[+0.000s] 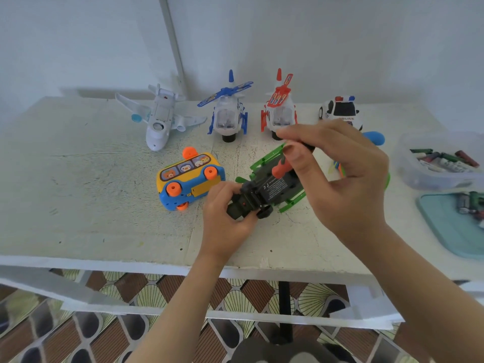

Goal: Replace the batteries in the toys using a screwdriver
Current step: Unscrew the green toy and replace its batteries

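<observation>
**White table, upturned toy under the screwdriver**

White and scuffed, the table [78,195] stands against a pale wall, and everything on it is placed here from the dark green helicopter [272,189], which lies belly-up near the front edge.

Far to its left and behind it sits a white plane [159,121]. Just left of it a yellow and blue bus [188,179] lies on its side, orange wheels showing. Behind it and a little left stands a blue helicopter [227,113].

The left hand [225,221] grips the green helicopter's near end, fingers curled round the nose. A screwdriver [282,167] stands tilted on its underside. The right hand [348,184], above and to its right, pinches the black top of the handle between thumb and fingertips.

Directly behind it stands a red helicopter [279,108], and behind to the right a police car [340,111]. Well to its right are a clear tub [408,174] holding batteries and, nearer the front edge, a teal tray [453,231] with a few more.
</observation>
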### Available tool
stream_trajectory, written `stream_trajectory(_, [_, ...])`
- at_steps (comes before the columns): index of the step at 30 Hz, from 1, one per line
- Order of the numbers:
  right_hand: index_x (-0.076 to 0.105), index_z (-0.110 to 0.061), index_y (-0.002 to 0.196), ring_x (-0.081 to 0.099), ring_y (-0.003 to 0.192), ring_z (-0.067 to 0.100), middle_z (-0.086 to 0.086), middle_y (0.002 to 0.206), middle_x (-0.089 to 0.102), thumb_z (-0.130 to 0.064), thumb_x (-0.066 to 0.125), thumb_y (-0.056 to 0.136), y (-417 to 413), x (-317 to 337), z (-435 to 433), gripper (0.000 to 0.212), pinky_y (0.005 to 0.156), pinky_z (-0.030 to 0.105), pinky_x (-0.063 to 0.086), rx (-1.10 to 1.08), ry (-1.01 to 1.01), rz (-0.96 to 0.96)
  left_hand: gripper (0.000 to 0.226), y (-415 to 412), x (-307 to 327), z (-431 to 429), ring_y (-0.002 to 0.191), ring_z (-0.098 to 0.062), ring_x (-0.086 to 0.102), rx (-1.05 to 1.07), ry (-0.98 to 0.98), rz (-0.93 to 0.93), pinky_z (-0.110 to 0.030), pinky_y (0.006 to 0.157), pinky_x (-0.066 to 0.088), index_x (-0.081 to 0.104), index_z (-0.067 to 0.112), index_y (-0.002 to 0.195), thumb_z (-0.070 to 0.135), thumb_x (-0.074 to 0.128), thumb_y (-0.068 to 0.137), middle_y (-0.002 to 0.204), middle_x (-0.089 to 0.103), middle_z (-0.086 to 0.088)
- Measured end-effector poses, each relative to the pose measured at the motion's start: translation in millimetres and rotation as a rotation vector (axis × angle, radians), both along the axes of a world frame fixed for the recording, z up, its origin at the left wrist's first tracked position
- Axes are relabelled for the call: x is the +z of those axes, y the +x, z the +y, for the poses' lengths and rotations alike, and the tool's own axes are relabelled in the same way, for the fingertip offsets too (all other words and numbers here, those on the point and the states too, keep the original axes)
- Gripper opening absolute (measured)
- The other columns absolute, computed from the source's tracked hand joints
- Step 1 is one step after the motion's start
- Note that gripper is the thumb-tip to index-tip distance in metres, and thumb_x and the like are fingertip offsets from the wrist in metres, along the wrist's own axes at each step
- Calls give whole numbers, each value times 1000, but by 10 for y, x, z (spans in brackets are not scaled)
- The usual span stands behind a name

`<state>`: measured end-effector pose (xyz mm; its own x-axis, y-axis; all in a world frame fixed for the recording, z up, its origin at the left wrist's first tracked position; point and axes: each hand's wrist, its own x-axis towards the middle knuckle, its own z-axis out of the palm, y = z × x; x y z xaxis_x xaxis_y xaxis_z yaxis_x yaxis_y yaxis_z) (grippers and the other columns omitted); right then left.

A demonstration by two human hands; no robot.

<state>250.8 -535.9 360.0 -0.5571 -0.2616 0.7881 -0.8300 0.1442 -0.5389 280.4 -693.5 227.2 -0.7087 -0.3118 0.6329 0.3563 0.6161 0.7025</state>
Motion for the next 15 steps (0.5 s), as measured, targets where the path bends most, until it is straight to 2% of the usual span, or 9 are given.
stream_trajectory(2, [66,-8,107,67,79,16,-4,86,69,-15,58,94,3,-12,-4,18,80,41,51,-18,-10,-17,44,0,0,-2,83,-9,52,1,-2,-5,-21,70,41,56,25,93,5,83,63,85,51,17])
stream_trajectory(3, [64,-10,109,68,81,18,-8,89,68,-16,56,94,5,-6,-3,18,81,47,51,-25,-15,-34,45,0,0,-2,83,-9,51,3,-5,-6,-19,70,40,56,26,92,5,83,63,86,50,19])
stream_trajectory(6, [64,-13,106,64,80,9,-5,82,69,-12,50,94,6,-2,12,18,84,47,50,-58,18,-22,40,-3,0,-2,82,-8,50,0,-4,-5,-17,70,38,57,24,90,10,83,64,86,50,17])
stream_trajectory(8, [63,-17,105,65,79,10,2,81,71,-10,47,94,5,4,20,21,84,48,50,-41,1,-31,33,-1,2,-1,82,-7,50,-8,1,-2,-16,71,37,57,23,90,20,80,67,86,50,16])
stream_trajectory(10, [65,-18,103,67,92,17,1,91,71,-9,47,93,-2,13,21,23,87,50,50,-5,-28,-48,30,-1,5,-2,82,-8,50,-11,2,-5,-15,71,37,55,23,90,26,76,68,87,50,17])
stream_trajectory(12, [67,-19,102,64,104,16,-5,96,67,-14,50,93,7,11,20,19,90,50,48,-21,-21,-31,29,-1,2,-1,81,-11,50,-10,-2,-10,-16,70,37,57,21,89,28,76,68,86,50,16])
stream_trajectory(15, [68,-23,100,60,91,12,-2,86,68,-28,59,91,18,14,35,13,81,52,46,-55,-10,-4,28,0,-4,-1,81,-12,51,-11,-2,-13,-19,69,38,59,15,88,28,76,68,86,51,16])
